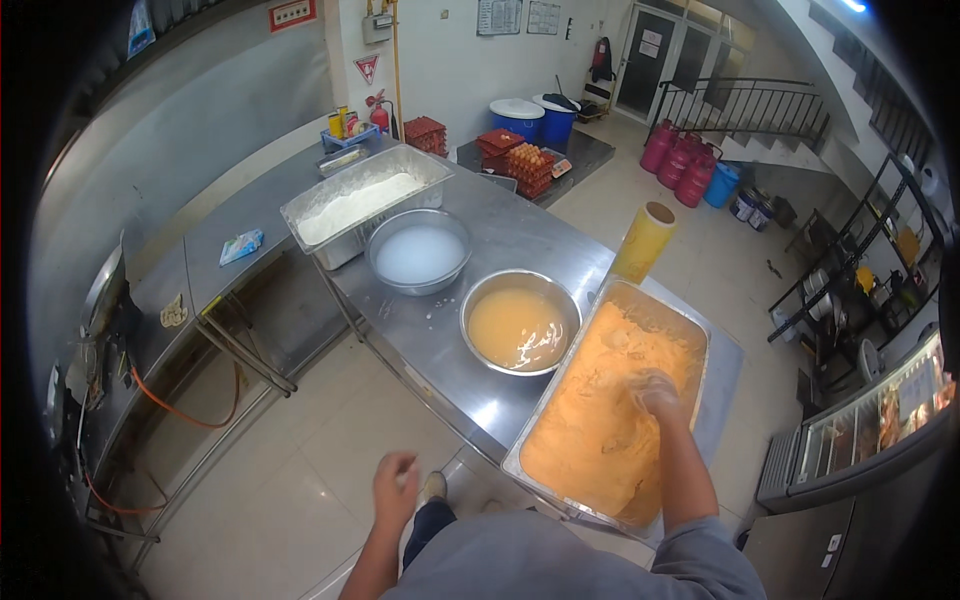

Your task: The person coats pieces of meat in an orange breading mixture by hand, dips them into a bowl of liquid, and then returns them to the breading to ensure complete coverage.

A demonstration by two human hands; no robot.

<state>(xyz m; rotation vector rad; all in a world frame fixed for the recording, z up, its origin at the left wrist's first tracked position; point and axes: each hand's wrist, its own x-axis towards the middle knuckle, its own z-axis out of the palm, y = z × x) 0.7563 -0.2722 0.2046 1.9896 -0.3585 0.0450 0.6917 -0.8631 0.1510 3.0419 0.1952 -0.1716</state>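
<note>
My right hand [654, 391], dusted with powder, is down at the orange breading powder [585, 420] in a large rectangular metal tray [703, 352]; its fingertips are partly hidden, so a grip cannot be told. My left hand [397, 480] hangs beside the table's near edge with fingers curled, touching nothing visible. Left of the tray stands a round metal bowl [466, 341] of yellow-orange liquid. Farther back are a metal bowl [372, 271] of cloudy whitish liquid and a deep metal pan [341, 255] of white powder. A yellow roll of plastic wrap [643, 244] stands upright at the tray's far end.
Everything sits on a stainless steel table [390, 322]. A side counter [217, 202] at left bears a blue-and-white packet [241, 247] and a wok [103, 289]. Behind are egg trays [529, 169], blue bins [517, 124] and pink gas cylinders [677, 165]. A display fridge [862, 427] stands at right.
</note>
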